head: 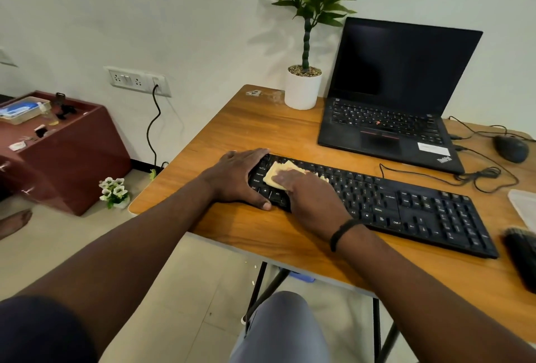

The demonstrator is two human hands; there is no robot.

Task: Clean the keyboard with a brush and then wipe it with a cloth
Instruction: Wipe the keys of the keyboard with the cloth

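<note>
A person sits at a warm-brown, wood-grain table [232,130] with a long, flat black plastic keyboard [406,206] lying slantwise across it. The left hand [240,177] spans the keyboard's left end, fingers along the far edge and thumb on the near edge, apparently to stop it sliding. The right hand [310,197] lies nearly flat, fingers extended, pressing a pale yellow, soft, folded cloth [275,175] onto the left-hand keys; the cloth's corner shows past the fingertips. This looks like the wiping stage, begun at the left end.

At the right edge of the table lies a dark, bristly, blurred object [522,258], probably the brush, set aside within reach. Behind the keyboard stand an open matte black laptop [391,107] with a dark screen, a black mouse [510,148] with trailing cable, and a smooth white cylindrical pot holding a green leafy plant [303,90].
</note>
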